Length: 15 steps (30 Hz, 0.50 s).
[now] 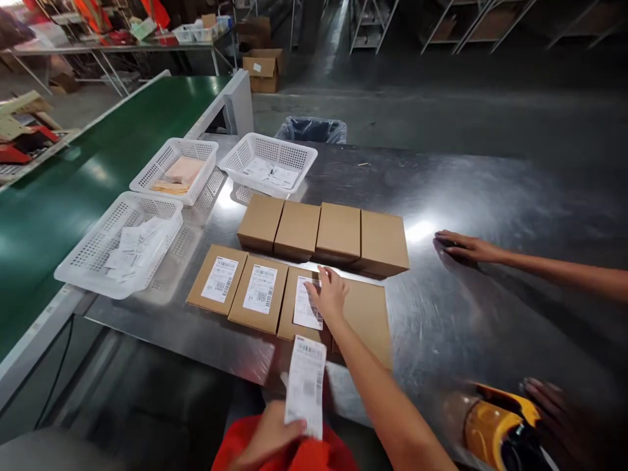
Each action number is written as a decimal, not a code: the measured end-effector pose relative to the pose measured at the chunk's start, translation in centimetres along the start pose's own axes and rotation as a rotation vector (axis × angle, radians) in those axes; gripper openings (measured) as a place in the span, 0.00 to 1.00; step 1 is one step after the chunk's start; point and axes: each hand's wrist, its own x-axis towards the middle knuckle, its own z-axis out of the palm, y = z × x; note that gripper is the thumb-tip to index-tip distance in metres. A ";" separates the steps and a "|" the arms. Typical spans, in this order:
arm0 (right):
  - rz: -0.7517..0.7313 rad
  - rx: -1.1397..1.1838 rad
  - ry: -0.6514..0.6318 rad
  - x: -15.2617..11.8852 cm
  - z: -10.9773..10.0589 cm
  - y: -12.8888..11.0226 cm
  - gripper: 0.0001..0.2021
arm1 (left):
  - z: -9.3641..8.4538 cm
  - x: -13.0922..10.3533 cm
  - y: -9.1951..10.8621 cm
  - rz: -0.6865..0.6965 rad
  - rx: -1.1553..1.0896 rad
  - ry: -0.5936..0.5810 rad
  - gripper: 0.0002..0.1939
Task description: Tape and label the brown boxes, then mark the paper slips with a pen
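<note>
My left hand (pixel 277 426) grips a strip of white shipping labels (pixel 305 386) at the front edge of the metal table. With fingers spread, my right hand (pixel 331 293) rests on a shipping label (pixel 303 313) on the third cardboard box (pixel 286 325) of the near row. Part of that label lies hidden under my fingers. To the left, two boxes bear labels on top, the first box (pixel 200 291) and the second box (pixel 236 307). The fourth box (pixel 367 307) shows a bare top, partly covered by my right forearm.
Behind stands a row of plain boxes (pixel 338 229). White baskets hold papers (pixel 73 265), packets (pixel 142 180) and leaflets (pixel 307 160). A green conveyor (pixel 98 163) runs along the left. At right are another person's hand (pixel 461 246) and a blurred yellow tape dispenser (pixel 485 428).
</note>
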 end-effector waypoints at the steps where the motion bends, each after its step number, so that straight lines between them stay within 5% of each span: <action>1: -0.094 -0.063 -0.007 -0.9 0.1 0.1 0.26 | -0.5 -1.0 0.2 0.045 0.121 -0.065 0.32; 4: -0.562 -0.158 -0.229 -2.1 0.2 0.2 0.32 | -2.3 -3.2 1.8 0.204 0.348 -0.109 0.27; 6: -0.703 -0.182 -0.375 -1.1 0.3 0.0 0.34 | -3.3 -3.6 3.3 0.282 0.411 -0.052 0.24; 11: -0.325 -0.149 -0.344 -0.9 -0.6 -0.8 0.36 | -4.0 -2.4 6.4 0.356 0.485 -0.028 0.20; 13: -0.412 0.120 -0.488 -3.6 -1.9 -0.7 0.34 | -3.6 -2.0 7.2 0.379 0.489 -0.064 0.20; 15: -0.310 0.513 -0.584 -6.6 -3.5 -0.2 0.29 | -2.8 -1.8 7.7 0.399 0.477 -0.124 0.21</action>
